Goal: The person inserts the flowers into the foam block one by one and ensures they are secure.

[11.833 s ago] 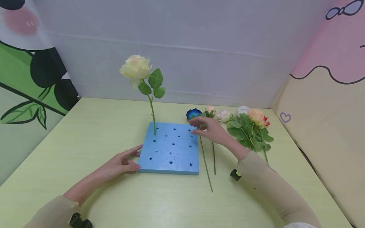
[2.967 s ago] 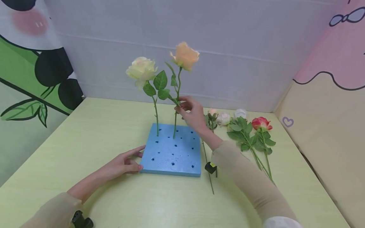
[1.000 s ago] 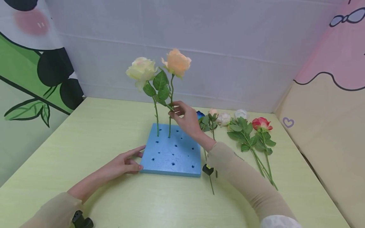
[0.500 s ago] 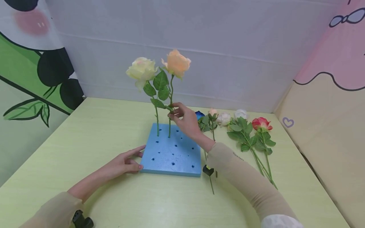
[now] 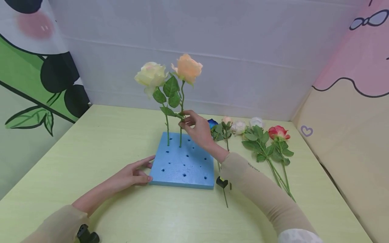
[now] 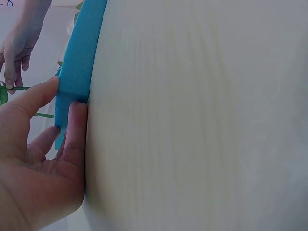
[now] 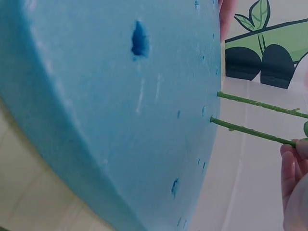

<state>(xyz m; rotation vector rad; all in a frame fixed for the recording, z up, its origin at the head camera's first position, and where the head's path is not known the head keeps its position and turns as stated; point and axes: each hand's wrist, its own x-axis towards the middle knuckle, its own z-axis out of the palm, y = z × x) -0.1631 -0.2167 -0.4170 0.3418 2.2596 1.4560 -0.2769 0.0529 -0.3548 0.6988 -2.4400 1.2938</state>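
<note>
Fingers [image 5: 186, 118] of the right hand [image 5: 199, 130] pinch the peach rose [image 5: 186, 68] stem, upright in the blue foam block [image 5: 184, 161] beside the cream rose [image 5: 151, 75]; left hand [image 5: 129, 175] fingers, straight, press the block's edge. Loose roses [image 5: 258, 135] lie on the surface [image 5: 91, 141] nearby.

Peach rose [image 5: 186, 68] upright in blue foam block [image 5: 182, 165], stem in a back hole
</note>
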